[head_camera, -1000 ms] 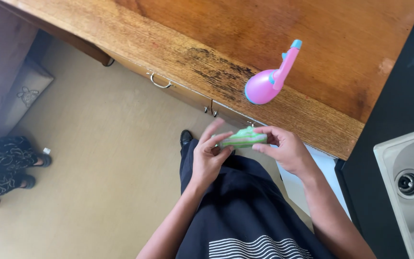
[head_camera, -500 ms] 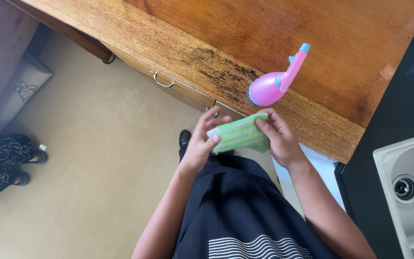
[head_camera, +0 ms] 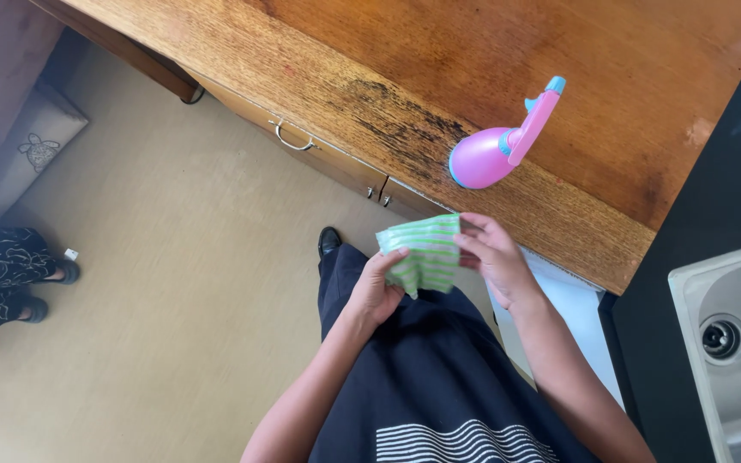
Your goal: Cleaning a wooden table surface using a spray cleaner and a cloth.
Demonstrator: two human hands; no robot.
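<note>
A green striped cloth (head_camera: 422, 255) is held between both hands just in front of the edge of a worn wooden counter (head_camera: 439, 77). The left hand (head_camera: 375, 290) is seen with its fingers clamped on the cloth's lower left edge, while the right hand (head_camera: 492, 257) is pinched shut on the cloth's right side. A pink spray bottle (head_camera: 501, 146) with a blue-tipped nozzle is seen standing on the counter just beyond the cloth, apart from both hands. A steel sink (head_camera: 731, 343) is set at the far right, and another person's patterned trousers and dark shoes (head_camera: 2, 274) are visible on the floor at left.
</note>
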